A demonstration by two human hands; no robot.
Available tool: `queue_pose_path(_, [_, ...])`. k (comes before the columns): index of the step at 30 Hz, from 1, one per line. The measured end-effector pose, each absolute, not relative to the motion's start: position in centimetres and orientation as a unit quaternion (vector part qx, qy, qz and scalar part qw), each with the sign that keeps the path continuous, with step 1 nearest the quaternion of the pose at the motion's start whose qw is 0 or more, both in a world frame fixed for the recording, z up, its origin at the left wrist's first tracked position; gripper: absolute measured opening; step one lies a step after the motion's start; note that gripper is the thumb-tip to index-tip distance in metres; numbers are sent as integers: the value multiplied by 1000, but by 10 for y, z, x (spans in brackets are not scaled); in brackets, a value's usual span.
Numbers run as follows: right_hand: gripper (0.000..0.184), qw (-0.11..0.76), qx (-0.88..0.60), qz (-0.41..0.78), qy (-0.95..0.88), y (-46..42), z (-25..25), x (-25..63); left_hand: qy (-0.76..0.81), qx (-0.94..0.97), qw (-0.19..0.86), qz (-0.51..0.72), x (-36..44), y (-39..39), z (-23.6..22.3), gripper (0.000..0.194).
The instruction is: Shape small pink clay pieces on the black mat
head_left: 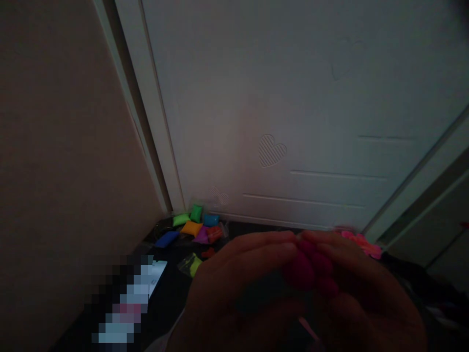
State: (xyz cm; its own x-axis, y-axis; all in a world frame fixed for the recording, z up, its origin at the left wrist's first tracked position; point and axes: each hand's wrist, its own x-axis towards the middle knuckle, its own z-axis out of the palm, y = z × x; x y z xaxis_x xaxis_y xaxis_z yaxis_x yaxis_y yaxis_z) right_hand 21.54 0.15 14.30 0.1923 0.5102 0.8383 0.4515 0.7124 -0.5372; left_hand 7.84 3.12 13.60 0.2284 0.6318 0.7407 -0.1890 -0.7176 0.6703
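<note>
Dark pink modelling clay [300, 271], shaped into several rounded lobes, is held up between my two hands, close to the camera. My left hand [230, 288] curves in from the left, its fingertips pressing on the clay's upper left side. From the right, my right hand [377, 293] has its fingers bent around the other lobes, with the thumb below them. Shadow hides much of both palms. A thin pinkish strip [309, 327] shows under the hands; its kind is too dark to make out.
Small packets of coloured clay lie at the back left, among them an orange packet [191, 228] and a blue packet [167, 239]. A lit phone [156, 276] with a blurred screen is at left. Behind stands a white door panel [227, 122]; a bright pink piece [362, 243] lies right.
</note>
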Motion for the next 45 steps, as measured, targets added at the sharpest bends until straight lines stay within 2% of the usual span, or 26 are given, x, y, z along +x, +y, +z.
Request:
queue_pose_path(5, [20,658,-371,10,-655,-1,141,218,104,747,332,567,72,42,143,43])
queue_pose_path(10, [34,661,-361,15,-658,-2,137,219,107,720,345,593,74,37,140,40])
queue_pose_path(15, [30,643,-395,-20,-656,-6,138,219,102,696,365,610,79,30,143,37])
queue_pose_path(20, [34,594,-365,-42,-716,-9,140,225,107,717,361,586,75,31,150,37])
queue_pose_path(27, [31,603,-358,-60,-710,-4,141,226,118,732,340,579,73,33,147,36])
queue_pose_path(36, [34,627,-379,-35,-680,-7,136,221,125,717,403,555,69,38,145,40])
queue_pose_path(38, [33,639,-386,-28,-665,-5,134,217,121,680,443,572,72,40,145,36])
queue_pose_path(42, [35,700,-341,-10,-628,-2,131,209,93,529,610,583,80,49,143,24])
queue_pose_path(45, [37,680,-375,-18,-630,-1,132,208,59,441,690,571,83,56,144,19])
